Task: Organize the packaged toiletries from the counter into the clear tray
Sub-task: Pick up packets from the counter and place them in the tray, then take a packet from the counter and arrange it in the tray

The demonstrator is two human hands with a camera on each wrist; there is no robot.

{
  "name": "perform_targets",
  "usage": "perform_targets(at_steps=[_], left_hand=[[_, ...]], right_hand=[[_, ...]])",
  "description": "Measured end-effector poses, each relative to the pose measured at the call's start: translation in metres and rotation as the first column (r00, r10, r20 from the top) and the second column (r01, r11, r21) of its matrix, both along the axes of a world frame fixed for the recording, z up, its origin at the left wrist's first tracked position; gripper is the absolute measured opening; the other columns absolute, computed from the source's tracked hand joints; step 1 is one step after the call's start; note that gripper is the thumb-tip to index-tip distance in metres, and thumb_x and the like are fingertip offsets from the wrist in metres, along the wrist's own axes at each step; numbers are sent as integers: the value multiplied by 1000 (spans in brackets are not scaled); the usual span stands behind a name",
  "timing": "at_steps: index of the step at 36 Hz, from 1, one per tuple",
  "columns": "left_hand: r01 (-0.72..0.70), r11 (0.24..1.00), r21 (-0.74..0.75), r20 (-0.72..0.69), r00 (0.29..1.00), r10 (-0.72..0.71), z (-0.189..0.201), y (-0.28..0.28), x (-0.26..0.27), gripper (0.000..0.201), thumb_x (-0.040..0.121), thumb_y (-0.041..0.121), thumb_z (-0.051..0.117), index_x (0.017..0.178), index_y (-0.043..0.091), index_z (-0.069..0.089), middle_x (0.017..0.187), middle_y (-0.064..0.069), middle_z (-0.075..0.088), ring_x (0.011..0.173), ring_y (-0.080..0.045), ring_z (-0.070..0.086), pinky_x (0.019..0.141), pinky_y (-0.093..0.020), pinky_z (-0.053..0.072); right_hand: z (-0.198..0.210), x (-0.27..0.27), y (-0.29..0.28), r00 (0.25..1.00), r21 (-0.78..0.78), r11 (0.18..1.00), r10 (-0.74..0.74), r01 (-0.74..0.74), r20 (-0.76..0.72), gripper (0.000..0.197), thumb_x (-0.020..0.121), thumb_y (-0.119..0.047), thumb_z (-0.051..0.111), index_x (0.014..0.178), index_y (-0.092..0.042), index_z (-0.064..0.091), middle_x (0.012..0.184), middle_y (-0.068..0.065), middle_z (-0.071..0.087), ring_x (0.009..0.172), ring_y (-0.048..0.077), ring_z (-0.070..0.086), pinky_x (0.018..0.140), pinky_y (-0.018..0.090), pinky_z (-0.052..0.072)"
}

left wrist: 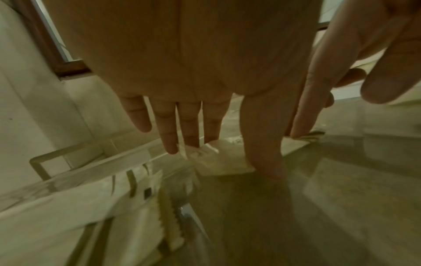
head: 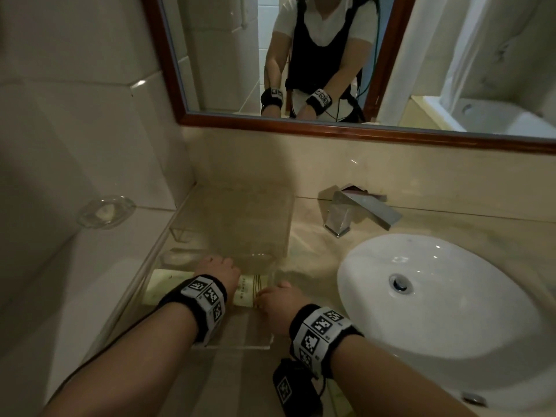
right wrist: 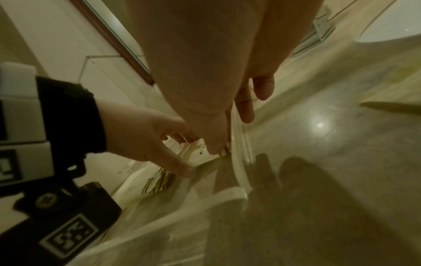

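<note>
The clear tray (head: pixel 240 346) sits on the counter left of the sink. Several white toiletry packets (head: pixel 168 284) lie across it. My left hand (head: pixel 216 266) arches over a small white packet (left wrist: pixel 218 162) and pinches it between thumb and fingertips. My right hand (head: pixel 279 299) is at the tray's right wall (right wrist: pixel 241 162), and one straight finger (left wrist: pixel 305 117) presses on that packet's striped end. A larger striped packet (right wrist: pixel 154 181) lies nearer me in the tray. In the right wrist view my left hand (right wrist: pixel 184 156) shows beside my right hand (right wrist: pixel 239 122).
A white sink basin (head: pixel 436 296) and chrome faucet (head: pixel 355 212) are to the right. A raised clear stand (head: pixel 240 215) sits behind the tray. A glass soap dish (head: pixel 105 210) rests on the left ledge. The wood-framed mirror (head: pixel 301 121) hangs above.
</note>
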State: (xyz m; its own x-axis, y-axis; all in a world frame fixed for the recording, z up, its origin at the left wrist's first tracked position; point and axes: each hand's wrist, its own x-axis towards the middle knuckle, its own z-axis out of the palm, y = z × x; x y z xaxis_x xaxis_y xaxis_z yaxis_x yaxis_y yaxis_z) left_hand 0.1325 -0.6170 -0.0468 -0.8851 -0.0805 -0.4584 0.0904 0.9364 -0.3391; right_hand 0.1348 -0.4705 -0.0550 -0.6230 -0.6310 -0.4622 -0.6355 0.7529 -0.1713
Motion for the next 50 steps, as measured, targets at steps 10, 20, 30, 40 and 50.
perform_targets(at_steps=[10,20,30,40,50], left_hand=[[-55,998,14,-10,998,55,1,9,6,68,82,34,61,143,22,33,150,-3,31,140,-24,24,114,-40,19],[-100,992,76,-59,993,105,38,54,-3,63,84,41,57,141,27,34,146,0,38,135,-22,35,110,-38,27],[-10,949,314,-90,995,40,74,173,-33,61,91,44,52,145,25,31,148,-2,37,134,-22,38,108,-34,35],[80,899,431,-79,996,-51,81,292,-56,60,91,40,55,144,23,34,148,-1,37,133,-20,40,110,-31,35],[169,867,468,-80,986,-149,80,420,-79,56,94,38,51,144,24,31,148,1,37,134,-18,40,110,-32,36]], right_hand=[[7,-9,28,995,-239,966,-93,96,22,39,95,-28,45,134,-23,51,140,1,50,127,26,43,111,37,31],[33,-20,89,983,-386,905,-173,182,60,39,96,-21,45,135,-16,50,139,10,50,128,28,44,107,32,34],[35,-46,188,887,-429,779,-433,457,160,43,94,-28,51,136,-18,47,142,7,41,123,25,49,108,34,38],[31,-59,314,759,-433,637,-616,638,210,45,95,-28,49,138,-20,43,143,6,36,126,24,46,109,36,36],[32,-62,466,625,-406,529,-766,745,151,45,94,-28,52,137,-20,44,142,7,40,124,24,48,107,29,36]])
